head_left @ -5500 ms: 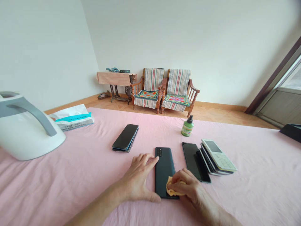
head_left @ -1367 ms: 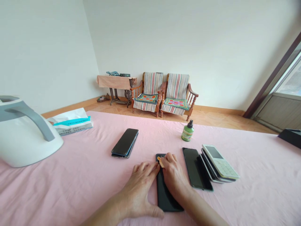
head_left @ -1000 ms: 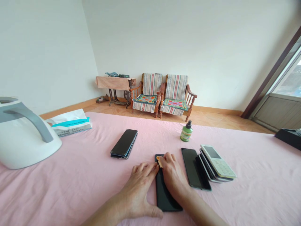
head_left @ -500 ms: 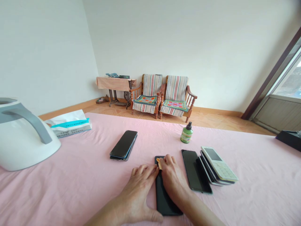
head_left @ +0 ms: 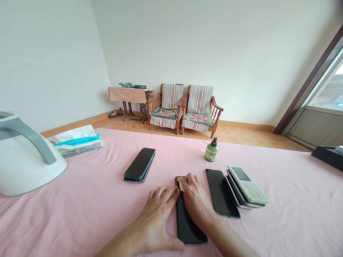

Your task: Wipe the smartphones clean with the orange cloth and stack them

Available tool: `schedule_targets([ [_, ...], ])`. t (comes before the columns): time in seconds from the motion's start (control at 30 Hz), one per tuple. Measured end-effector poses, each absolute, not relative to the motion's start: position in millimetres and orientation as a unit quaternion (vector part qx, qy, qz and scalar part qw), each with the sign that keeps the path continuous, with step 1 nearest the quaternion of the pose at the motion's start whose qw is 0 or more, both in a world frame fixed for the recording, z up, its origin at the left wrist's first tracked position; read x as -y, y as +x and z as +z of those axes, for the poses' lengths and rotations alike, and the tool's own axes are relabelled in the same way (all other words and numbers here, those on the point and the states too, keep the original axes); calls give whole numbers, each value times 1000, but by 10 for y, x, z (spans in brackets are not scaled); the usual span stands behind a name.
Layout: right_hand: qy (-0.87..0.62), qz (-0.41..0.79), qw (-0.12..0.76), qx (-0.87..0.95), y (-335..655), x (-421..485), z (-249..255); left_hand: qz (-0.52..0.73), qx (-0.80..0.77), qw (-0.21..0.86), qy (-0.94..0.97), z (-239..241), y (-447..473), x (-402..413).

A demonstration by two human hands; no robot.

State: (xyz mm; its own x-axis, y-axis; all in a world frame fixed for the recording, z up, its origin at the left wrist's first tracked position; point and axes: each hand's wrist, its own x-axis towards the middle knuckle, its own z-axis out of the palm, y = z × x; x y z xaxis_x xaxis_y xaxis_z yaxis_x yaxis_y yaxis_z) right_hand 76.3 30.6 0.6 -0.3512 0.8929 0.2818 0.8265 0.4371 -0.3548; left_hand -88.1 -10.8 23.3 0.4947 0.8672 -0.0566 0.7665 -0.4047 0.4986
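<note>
A black smartphone [head_left: 189,226] lies flat on the pink cloth in front of me, its upper part partly covered by my hands. My right hand [head_left: 197,200] is closed on a small yellow-orange cloth [head_left: 180,183], pressed onto the phone near its top end. Along the phone's left side rests my left hand [head_left: 158,216], fingers stretched and thumb spread wide. Its fingertips touch the upper left edge and its thumb reaches the lower left corner. Another dark phone [head_left: 223,194] lies just right, touching or close to a stack of phones topped by a white keypad phone [head_left: 249,184].
Two stacked phones [head_left: 139,164] lie to the left. A green spray bottle [head_left: 211,151] stands behind the right-hand phones. A white kettle [head_left: 29,164] and a tissue pack [head_left: 77,142] are far left; a black box [head_left: 327,157] is far right. Two chairs [head_left: 200,110] stand beyond the table.
The view has shifted very slightly. Both hands, the cloth and the phone keep nearly the same positions relative to each other.
</note>
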Motion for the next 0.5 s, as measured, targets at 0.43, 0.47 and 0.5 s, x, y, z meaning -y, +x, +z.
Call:
schedule_targets([
  [0.43,-500,89,235,829,791,-312,15,133,-481,213,840,223,-862,115],
  [0.47,-503,86,234,828,783,-326,17,134,-481,213,840,224,-861,118],
  [0.5,-503,86,238,827,780,-324,13,137,-482,214,839,226,-858,122],
])
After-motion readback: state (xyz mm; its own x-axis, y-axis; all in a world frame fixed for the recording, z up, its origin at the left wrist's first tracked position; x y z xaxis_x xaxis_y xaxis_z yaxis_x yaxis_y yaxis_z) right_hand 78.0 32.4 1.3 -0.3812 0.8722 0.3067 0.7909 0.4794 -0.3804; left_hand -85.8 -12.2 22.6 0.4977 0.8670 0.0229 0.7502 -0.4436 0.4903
